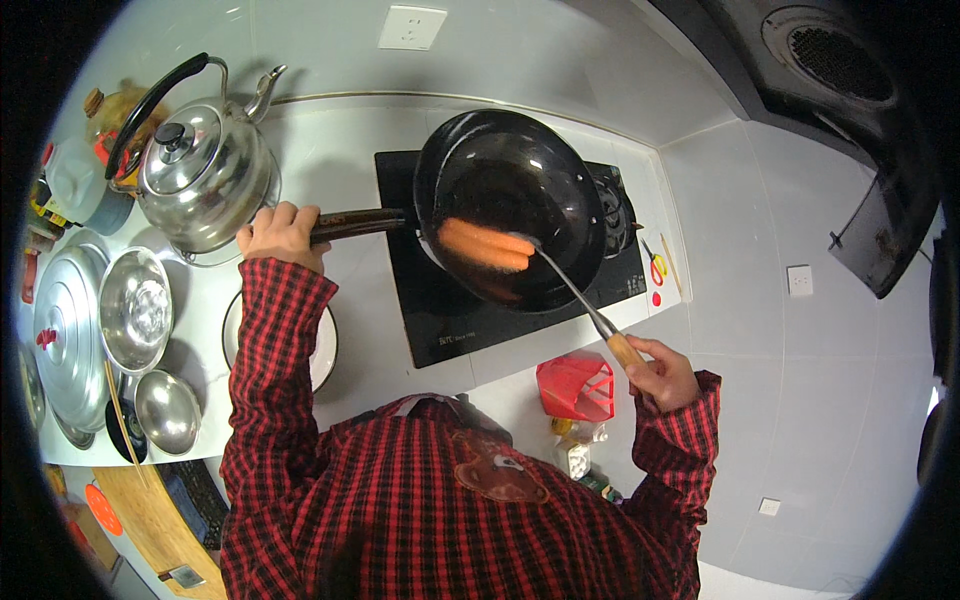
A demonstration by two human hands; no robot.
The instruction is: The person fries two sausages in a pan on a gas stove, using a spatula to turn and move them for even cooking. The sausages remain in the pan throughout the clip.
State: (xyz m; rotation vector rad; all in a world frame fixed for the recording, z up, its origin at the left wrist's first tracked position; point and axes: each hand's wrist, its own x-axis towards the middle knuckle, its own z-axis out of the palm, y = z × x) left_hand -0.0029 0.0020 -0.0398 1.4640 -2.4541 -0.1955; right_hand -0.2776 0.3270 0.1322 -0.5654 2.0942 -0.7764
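My left hand [283,234] is closed around the dark handle of a black wok [517,180], which is tilted over a black glass cooktop [450,315]. Orange, sausage-shaped pieces of food [486,244] lie in the wok's lower left part, slightly blurred. In my right hand [664,373] is the wooden handle of a metal cooking utensil [574,289]; its far end reaches into the wok and meets the right end of the food. The shape of that end is mostly hidden.
A steel kettle [206,176] stands beyond my left hand. Steel bowls [136,309] and a large lidded pot [67,337] are at the left. A white plate [324,349] is partly under my left sleeve. Scissors [657,268] lie right of the cooktop, below a range hood [795,82].
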